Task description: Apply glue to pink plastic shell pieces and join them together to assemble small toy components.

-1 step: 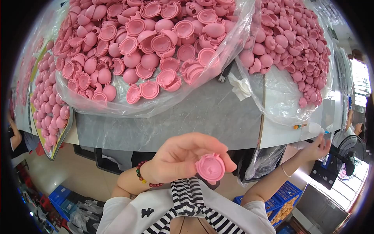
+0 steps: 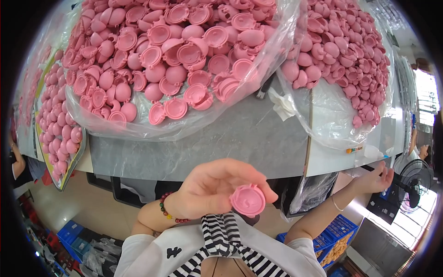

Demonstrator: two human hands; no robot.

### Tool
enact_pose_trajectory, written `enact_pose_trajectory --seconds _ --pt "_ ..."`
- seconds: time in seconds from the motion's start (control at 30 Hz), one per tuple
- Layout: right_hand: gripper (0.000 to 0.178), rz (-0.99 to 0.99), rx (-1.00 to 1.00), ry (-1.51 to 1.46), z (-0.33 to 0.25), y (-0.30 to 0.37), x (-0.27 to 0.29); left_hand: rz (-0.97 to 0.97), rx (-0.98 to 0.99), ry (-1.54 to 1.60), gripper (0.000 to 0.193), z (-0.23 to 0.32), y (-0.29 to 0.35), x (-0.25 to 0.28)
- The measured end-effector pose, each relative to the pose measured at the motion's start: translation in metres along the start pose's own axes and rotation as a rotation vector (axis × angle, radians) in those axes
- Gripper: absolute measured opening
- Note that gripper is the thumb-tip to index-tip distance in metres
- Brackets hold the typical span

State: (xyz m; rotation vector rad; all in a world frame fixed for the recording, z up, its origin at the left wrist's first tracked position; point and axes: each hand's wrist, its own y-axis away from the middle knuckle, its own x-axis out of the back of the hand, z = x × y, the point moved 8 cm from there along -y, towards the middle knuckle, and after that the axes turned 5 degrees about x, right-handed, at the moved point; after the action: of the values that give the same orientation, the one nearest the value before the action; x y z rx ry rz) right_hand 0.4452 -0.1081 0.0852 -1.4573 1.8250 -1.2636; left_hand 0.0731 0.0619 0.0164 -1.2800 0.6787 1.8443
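Observation:
My left hand, with a beaded bracelet at its wrist, grips a small pink half-shell between thumb and fingers in front of my chest. The cup's hollow, round side faces up, and small tabs stick out at its rim. Out to the right, beyond the table's near edge, my right hand is raised with its fingers loosely bent and apart, and nothing shows in it. Ahead of me a large heap of similar pink half-shells lies on clear plastic sheeting.
A second heap of smaller pink pieces lies on plastic at the right. Round pink pieces fill a yellow-edged tray at the left. A crumpled white tissue rests on the grey tabletop. A black fan and blue crates stand at right.
My right hand has dropped slightly and shifted a little to the right. The half-shell in my left hand has tilted slightly.

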Motion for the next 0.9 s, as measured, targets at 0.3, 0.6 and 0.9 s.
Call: enact_pose_trajectory --seconds 0.3,0.6,0.9 --pt "0.039 -1.047 0.732 -0.183 -0.19 0.064 -0.139 0.105 -0.323 -0.872 0.04 0.026 0.013 -0.016" --pt "0.026 -1.156 0.562 -0.11 -0.176 0.072 -0.157 0.146 -0.32 -0.81 0.041 0.028 0.018 -0.009" --pt "0.028 -1.251 0.151 -1.037 -0.246 0.094 -0.067 0.194 -0.122 -0.472 0.042 0.015 0.009 0.002"
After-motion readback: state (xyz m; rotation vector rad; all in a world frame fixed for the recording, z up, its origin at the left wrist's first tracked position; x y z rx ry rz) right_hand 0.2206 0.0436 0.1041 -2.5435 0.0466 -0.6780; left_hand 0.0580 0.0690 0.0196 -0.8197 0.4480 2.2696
